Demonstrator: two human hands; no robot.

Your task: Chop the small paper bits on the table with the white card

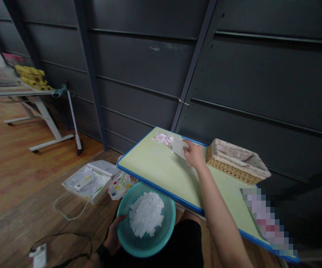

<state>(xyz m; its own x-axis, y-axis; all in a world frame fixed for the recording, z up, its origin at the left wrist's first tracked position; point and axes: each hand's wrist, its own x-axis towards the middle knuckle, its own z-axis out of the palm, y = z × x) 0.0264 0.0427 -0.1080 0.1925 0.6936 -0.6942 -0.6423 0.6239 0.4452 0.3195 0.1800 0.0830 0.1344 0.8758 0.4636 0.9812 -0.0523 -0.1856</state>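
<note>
My left hand (113,234) grips the rim of a teal bowl (161,238) filled with small white paper pieces (145,217), held below the near edge of a light green table with a blue rim (150,182). My right hand (195,154) reaches across the table and pinches a white card (178,147), its edge on the tabletop. Just beyond the card lies a small pile of white and pink paper scraps (163,138) at the far corner of the table.
A wicker basket with cloth lining (237,162) sits on the table's right side. On the wooden floor lie an open white box (90,180), a spotted plastic bag (120,185) and cables. A white-legged table (24,93) stands far left. A dark panelled wall is behind.
</note>
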